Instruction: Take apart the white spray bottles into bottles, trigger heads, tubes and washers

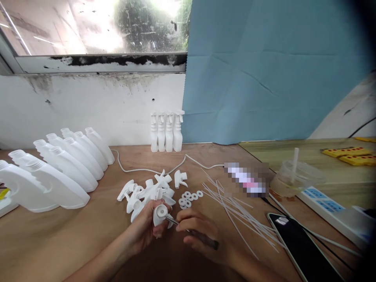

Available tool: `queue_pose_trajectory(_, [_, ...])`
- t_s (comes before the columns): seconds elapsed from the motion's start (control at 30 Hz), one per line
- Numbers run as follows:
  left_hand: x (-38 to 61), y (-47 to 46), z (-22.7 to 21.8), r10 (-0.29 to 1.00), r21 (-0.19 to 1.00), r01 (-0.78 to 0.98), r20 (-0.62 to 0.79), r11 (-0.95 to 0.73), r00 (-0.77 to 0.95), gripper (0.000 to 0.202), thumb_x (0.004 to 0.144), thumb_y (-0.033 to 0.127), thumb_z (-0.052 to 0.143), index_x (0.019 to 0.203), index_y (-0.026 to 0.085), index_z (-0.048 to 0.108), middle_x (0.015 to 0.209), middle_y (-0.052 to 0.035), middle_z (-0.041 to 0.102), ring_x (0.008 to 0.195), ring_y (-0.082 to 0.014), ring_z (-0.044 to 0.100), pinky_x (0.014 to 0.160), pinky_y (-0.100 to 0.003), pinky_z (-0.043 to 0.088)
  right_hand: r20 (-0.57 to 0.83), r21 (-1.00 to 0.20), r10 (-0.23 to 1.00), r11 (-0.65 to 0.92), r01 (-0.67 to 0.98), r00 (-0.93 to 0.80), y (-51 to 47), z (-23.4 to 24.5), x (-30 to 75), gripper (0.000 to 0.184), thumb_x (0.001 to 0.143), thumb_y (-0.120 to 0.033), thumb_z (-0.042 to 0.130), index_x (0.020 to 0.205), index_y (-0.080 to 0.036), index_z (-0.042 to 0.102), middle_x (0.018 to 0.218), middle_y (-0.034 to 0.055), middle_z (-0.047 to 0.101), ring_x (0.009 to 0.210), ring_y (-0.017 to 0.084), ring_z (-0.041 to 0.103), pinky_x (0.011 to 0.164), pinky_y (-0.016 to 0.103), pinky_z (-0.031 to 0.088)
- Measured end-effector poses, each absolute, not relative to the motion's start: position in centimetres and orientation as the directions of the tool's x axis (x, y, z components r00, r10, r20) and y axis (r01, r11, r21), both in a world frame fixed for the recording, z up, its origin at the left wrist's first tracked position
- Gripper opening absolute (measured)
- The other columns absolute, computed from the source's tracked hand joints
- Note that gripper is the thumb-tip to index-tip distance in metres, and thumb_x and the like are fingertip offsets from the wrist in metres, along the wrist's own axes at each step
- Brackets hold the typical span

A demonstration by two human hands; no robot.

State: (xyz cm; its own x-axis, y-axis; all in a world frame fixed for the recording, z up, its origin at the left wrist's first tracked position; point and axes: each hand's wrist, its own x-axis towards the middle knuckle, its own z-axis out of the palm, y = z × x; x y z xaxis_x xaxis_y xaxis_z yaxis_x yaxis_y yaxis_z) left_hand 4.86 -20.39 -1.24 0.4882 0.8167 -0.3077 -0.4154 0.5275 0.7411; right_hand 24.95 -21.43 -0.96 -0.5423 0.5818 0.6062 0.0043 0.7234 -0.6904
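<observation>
My left hand (144, 227) grips a white spray trigger head (159, 219), its round opening turned up towards me. My right hand (202, 233) is closed around a slim metal-tipped tool (207, 239) with a dark handle. The tool's tip reaches the rim of the trigger head's opening; whether it goes inside I cannot tell. Just beyond my left hand lies a heap of white trigger heads (149, 191), with one separate trigger head (180, 178) to its right. Several small white washers (187, 195) lie beyond my right hand.
Thin white tubes (235, 211) lie scattered on the right. Several open white bottles (67, 164) stand on the left, and spray bottles (169, 133) stand by the wall. A phone (299, 246), a power strip (329, 211), a cup (289, 178) and a cable (141, 170) are also on the table.
</observation>
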Motion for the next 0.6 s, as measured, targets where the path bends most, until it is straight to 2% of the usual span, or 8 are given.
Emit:
queue_pose_trajectory(0.07, [4.9,-20.4,-1.3,0.800,0.701,-0.443,-0.314,0.558,0.512,0.032,0.083,0.047,0.052,0.083,0.015,0.052,0.054,0.0061,0.042,0.039,-0.0025,0.024,0.040,-0.017,0.019,0.620,-0.617,0.534,0.784,0.062,-0.575,-21.4,-0.8,25.0,0.022,0.093,-0.031,0.052,0.112,-0.024,0.058,0.113,0.0092,0.057,0.101,0.018,0.059,0.086,0.031,0.050])
queue_pose_trajectory(0.17, [5.1,-20.5,-0.9,0.834,0.741,-0.445,-0.283,0.503,0.473,0.032,0.085,0.046,0.053,0.083,0.014,0.051,0.054,0.0044,0.046,0.041,-0.0038,0.032,0.042,-0.017,0.024,0.620,-0.579,0.513,0.810,0.095,-0.594,-21.3,-0.8,25.0,0.024,0.092,-0.029,0.051,0.115,-0.024,0.055,0.133,0.0108,0.046,0.109,0.019,0.056,0.091,0.033,0.049])
queue_pose_trajectory(0.27, [5.3,-20.8,-0.6,0.865,0.789,-0.420,-0.265,0.449,0.426,0.032,0.087,0.046,0.053,0.088,0.015,0.048,0.063,0.0011,0.054,0.043,-0.0056,0.040,0.043,-0.018,0.028,0.591,-0.538,0.504,0.828,0.158,-0.630,-21.2,-0.9,25.1,0.032,0.091,-0.023,0.051,0.123,-0.022,0.053,0.144,0.0112,0.039,0.120,0.022,0.051,0.097,0.035,0.047])
queue_pose_trajectory(0.43, [5.3,-20.7,-0.7,0.914,0.850,-0.409,-0.183,0.333,0.362,0.033,0.087,0.047,0.055,0.097,0.018,0.044,0.072,-0.0013,0.060,0.054,-0.0108,0.052,0.048,-0.021,0.039,0.615,-0.435,0.489,0.865,0.251,-0.618,-21.2,-1.0,25.3,0.040,0.089,-0.007,0.045,0.125,-0.022,0.053,0.139,0.0086,0.051,0.124,0.018,0.052,0.103,0.032,0.044])
queue_pose_trajectory(0.6, [3.5,-19.3,-0.3,0.968,0.918,-0.371,-0.045,0.138,0.247,0.039,0.080,0.047,0.063,0.100,0.020,0.044,0.067,0.0006,0.060,0.055,-0.0131,0.055,0.052,-0.024,0.044,0.648,-0.519,0.617,0.787,0.334,-0.447,-20.6,-1.0,26.0,0.036,0.090,-0.008,0.043,0.119,-0.024,0.058,0.134,0.0081,0.056,0.121,0.019,0.055,0.101,0.034,0.046])
